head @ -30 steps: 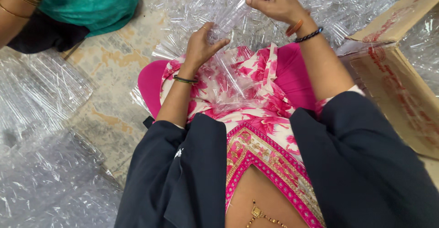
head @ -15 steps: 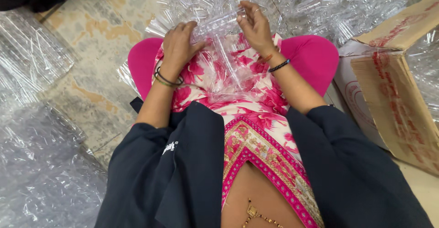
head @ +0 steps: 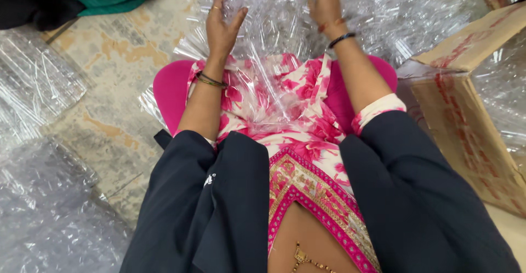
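A heap of clear plastic wrappers (head: 285, 26) lies on the floor (head: 104, 59) ahead of the knees, spilling onto the lap. The left hand (head: 222, 24) rests on it, fingers spread apart; the right hand (head: 326, 4) reaches into it, its grip hidden. A cardboard box (head: 471, 103) stands just right.

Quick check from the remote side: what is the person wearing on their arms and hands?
Loose dark navy sleeves are pushed up to the elbows, with floral pink-and-white cuffs beneath. The left hand has a ring and thin gold and dark bangles at the wrist. The right hand has a black band and a reddish thread at the wrist.
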Tool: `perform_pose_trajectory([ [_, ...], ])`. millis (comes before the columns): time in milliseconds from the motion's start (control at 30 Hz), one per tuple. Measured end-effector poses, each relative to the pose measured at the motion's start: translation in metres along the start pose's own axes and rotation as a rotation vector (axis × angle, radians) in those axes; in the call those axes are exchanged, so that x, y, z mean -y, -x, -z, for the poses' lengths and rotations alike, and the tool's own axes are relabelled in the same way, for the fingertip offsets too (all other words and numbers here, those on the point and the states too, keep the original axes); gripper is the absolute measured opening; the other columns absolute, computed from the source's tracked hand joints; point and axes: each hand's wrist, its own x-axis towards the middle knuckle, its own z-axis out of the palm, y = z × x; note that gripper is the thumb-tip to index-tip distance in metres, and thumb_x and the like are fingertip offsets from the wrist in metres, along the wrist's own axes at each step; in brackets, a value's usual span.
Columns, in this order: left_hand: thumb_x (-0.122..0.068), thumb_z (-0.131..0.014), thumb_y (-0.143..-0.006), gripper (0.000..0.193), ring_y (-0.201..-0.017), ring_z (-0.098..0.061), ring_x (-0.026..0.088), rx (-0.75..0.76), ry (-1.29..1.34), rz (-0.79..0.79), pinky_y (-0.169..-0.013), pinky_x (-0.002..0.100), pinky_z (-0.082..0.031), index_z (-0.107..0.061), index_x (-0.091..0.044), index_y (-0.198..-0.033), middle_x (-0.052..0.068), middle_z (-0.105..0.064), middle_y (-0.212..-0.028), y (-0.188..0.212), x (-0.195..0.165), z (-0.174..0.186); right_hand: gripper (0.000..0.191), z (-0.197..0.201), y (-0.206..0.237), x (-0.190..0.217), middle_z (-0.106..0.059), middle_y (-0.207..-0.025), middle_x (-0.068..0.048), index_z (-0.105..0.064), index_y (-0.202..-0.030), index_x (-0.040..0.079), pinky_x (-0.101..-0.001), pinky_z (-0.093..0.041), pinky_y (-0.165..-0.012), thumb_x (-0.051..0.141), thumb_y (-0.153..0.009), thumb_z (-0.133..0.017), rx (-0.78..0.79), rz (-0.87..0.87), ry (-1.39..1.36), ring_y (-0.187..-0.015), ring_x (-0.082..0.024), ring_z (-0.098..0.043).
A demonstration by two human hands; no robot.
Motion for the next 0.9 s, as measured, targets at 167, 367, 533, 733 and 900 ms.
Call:
perform_pose_trajectory([
  [167, -0.024, -0.087, -0.089, 0.050, -0.097, -0.073, 0.019, 0.000, 0.008, 0.106, -0.087, 0.030, -0.057, -0.062, -0.001, -0.125, 0.010, -0.076, -0.108, 0.000, -0.006, -0.005, 0.040, -0.011, 0.012, 0.043, -0.064, -0.113, -0.019, -0.067, -0.119, 0.002, -0.0476, -0.053, -0.088, 0.026, -0.092, -0.085, 0.027, 0.079, -0.089, -0.102, -0.039, -0.063],
  [367, -0.018, -0.086, -0.083, 0.039, -0.087, -0.070, 0.013, 0.051, 0.134, 0.221, -0.079, 0.027, -0.057, -0.063, -0.002, -0.111, 0.006, -0.074, -0.098, -0.002, 0.003, -0.012, 0.050, -0.033, 0.024, 0.056, -0.063, -0.126, -0.013, -0.062, -0.130, 0.008, -0.0400, -0.057, -0.084, 0.017, -0.086, -0.083, 0.138, -0.146, -0.243, -0.109, -0.029, -0.065],
  [533, -0.014, -0.086, -0.085, 0.032, -0.085, -0.063, 0.012, 0.170, 0.234, 0.278, -0.078, 0.028, -0.053, -0.065, -0.002, -0.105, 0.005, -0.070, -0.096, 0.003, 0.007, -0.014, 0.053, -0.038, 0.041, 0.035, -0.058, -0.130, -0.014, -0.047, -0.128, 0.004, -0.0371, -0.060, -0.103, -0.005, -0.091, -0.082, -0.062, -0.513, -1.188, -0.123, -0.024, -0.064],
  [733, -0.019, -0.088, -0.085, 0.040, -0.099, -0.071, 0.013, 0.457, 0.485, 0.297, -0.088, 0.028, -0.059, -0.068, -0.003, -0.117, 0.006, -0.075, -0.113, 0.010, -0.006, -0.017, 0.053, -0.020, 0.093, 0.051, -0.057, -0.138, -0.012, -0.046, -0.133, 0.006, -0.0371, -0.053, -0.118, -0.011, -0.094, -0.078, 0.078, -0.436, -1.232, -0.134, -0.022, -0.060],
  [900, -0.018, -0.088, -0.086, 0.038, -0.098, -0.071, 0.013, 0.516, 0.467, 0.304, -0.087, 0.028, -0.058, -0.071, -0.002, -0.116, 0.006, -0.076, -0.109, 0.013, -0.008, -0.012, 0.052, -0.012, 0.099, 0.066, -0.050, -0.147, -0.009, -0.050, -0.134, 0.007, -0.0366, -0.049, -0.122, -0.015, -0.094, -0.074, 0.105, -0.273, -1.186, -0.139, -0.020, -0.054],
])
